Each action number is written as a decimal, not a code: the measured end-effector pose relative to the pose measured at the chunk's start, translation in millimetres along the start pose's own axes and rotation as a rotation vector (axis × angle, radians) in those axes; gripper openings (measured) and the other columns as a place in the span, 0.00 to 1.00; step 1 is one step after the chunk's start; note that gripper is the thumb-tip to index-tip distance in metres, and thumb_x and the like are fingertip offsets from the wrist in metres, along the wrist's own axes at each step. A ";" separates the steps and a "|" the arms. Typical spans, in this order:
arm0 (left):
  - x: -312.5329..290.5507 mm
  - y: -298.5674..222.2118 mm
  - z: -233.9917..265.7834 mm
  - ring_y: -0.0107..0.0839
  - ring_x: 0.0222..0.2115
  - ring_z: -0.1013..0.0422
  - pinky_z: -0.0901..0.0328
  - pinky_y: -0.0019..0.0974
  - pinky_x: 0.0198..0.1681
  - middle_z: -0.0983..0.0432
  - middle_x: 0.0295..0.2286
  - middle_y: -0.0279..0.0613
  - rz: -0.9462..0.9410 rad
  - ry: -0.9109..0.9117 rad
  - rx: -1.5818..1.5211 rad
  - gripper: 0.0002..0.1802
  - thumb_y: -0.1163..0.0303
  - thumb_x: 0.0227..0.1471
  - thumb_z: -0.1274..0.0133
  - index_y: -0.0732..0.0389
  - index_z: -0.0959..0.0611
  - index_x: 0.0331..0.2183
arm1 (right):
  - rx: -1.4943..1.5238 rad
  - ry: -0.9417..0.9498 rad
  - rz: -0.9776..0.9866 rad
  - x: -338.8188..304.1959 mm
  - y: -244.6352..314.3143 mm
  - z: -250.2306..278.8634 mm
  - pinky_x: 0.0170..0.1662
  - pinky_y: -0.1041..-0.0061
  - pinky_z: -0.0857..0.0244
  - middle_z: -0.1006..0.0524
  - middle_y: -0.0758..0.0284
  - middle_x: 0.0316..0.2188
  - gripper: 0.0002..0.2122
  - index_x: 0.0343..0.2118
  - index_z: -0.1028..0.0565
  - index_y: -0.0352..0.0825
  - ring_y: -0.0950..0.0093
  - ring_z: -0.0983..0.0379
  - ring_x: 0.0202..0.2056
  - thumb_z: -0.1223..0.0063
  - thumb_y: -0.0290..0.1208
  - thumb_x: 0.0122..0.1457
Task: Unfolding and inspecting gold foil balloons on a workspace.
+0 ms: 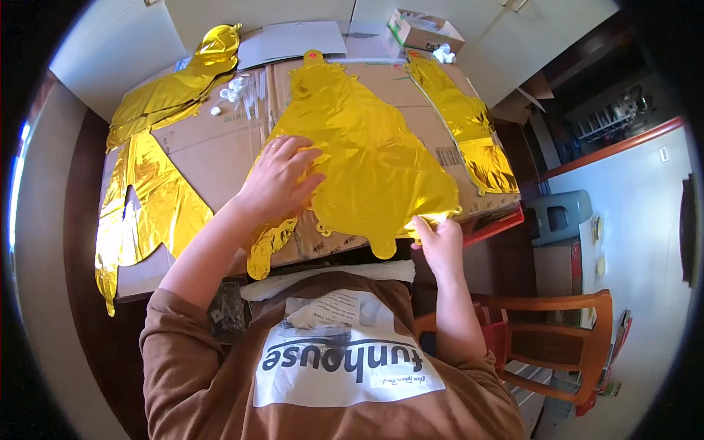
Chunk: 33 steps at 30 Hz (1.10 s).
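A flat, uninflated gold foil balloon (359, 147) lies across the middle of the cardboard-covered table, its near edge by my body. My left hand (282, 176) rests on its left side with the fingers apart. At the balloon's near right corner, my right hand (441, 246) pinches the foil edge between thumb and fingers. Another flat gold foil balloon (154, 103) spreads over the left side of the table and hangs past the near edge. On the right lies a further gold foil piece (466, 117).
White crumpled bits (233, 89) and clear thin tubes (254, 95) lie on the cardboard (194, 143) at the far left. An open box (425, 31) and a white sheet (292, 42) sit at the back. A wooden chair (546, 345) and a grey-blue stool (561, 218) stand at right.
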<state>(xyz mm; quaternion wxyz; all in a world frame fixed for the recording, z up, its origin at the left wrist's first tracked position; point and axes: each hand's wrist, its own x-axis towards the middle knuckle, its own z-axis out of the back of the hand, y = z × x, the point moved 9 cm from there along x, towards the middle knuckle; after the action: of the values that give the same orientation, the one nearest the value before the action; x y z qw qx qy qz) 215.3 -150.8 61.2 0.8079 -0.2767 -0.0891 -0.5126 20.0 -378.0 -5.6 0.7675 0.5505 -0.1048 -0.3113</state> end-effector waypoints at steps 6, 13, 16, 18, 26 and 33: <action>20.3 -2.0 -16.3 0.49 0.47 0.28 0.35 0.49 0.52 0.24 0.44 0.50 -0.044 0.013 -0.097 0.17 0.64 0.53 0.40 0.63 0.18 0.43 | -0.135 -0.021 0.072 -1.0 8.6 -6.4 0.25 0.76 0.27 0.18 0.62 0.23 0.10 0.33 0.20 0.24 0.76 0.20 0.22 0.41 0.30 0.60; 31.2 -3.7 -25.0 0.48 0.46 0.28 0.35 0.48 0.52 0.24 0.44 0.49 -0.101 0.048 -0.131 0.19 0.63 0.51 0.38 0.62 0.17 0.43 | -0.146 -0.021 0.072 -5.4 6.4 -2.5 0.26 0.75 0.28 0.18 0.61 0.22 0.10 0.33 0.19 0.25 0.74 0.20 0.21 0.41 0.29 0.60; 27.4 -15.9 -39.2 0.48 0.48 0.30 0.36 0.48 0.53 0.25 0.45 0.48 -0.156 0.102 -0.135 0.21 0.61 0.50 0.37 0.61 0.18 0.44 | -0.151 -0.048 0.068 -9.6 6.6 2.6 0.26 0.73 0.29 0.19 0.61 0.20 0.10 0.31 0.20 0.25 0.73 0.20 0.21 0.40 0.29 0.59; 24.8 -20.9 -47.2 0.48 0.49 0.30 0.36 0.48 0.54 0.26 0.46 0.47 -0.173 0.123 -0.145 0.22 0.60 0.49 0.36 0.60 0.18 0.44 | -0.181 -0.057 0.078 -9.8 -1.7 7.7 0.27 0.71 0.30 0.19 0.60 0.20 0.09 0.31 0.20 0.26 0.71 0.21 0.21 0.40 0.29 0.58; 21.2 -27.7 -53.5 0.48 0.50 0.32 0.38 0.49 0.55 0.28 0.46 0.47 -0.192 0.099 -0.146 0.27 0.61 0.43 0.34 0.58 0.19 0.46 | -0.292 -0.362 0.582 -43.1 54.8 3.0 0.31 0.66 0.30 0.23 0.57 0.29 0.06 0.32 0.26 0.30 0.59 0.24 0.27 0.41 0.24 0.54; 19.0 -25.0 -56.4 0.49 0.52 0.34 0.40 0.48 0.57 0.28 0.48 0.49 -0.215 0.121 -0.091 0.29 0.65 0.43 0.38 0.58 0.20 0.50 | -0.664 -0.081 0.896 -70.0 76.6 -76.6 0.59 0.52 0.41 0.23 0.64 0.46 0.14 0.39 0.23 0.36 0.63 0.27 0.51 0.36 0.30 0.48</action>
<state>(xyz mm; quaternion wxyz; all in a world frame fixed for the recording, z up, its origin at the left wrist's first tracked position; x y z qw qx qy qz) 194.2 -204.0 31.4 0.7390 -0.2704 -0.0460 -0.6153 31.5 -261.4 48.4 0.9524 0.1683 -0.2542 0.0083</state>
